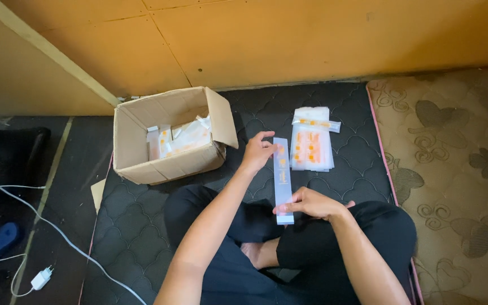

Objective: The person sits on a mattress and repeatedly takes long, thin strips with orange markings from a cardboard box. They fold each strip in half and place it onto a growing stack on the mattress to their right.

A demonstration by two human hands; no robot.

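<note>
- Two surfaces meet under me: dark quilted mattress (345,158), patterned mat (453,169) beside it, orange wall behind.
- Left hand (257,151) pinches the long pale-blue strip (282,181) at its far end.
- Right hand (310,203) grips its near end above my lap.

A dark quilted mattress (142,226) lies on the floor. On it stand an open brown cardboard box (168,135) with clear packets inside and, to its right, a stack of clear plastic packets with orange print (312,141).
</note>
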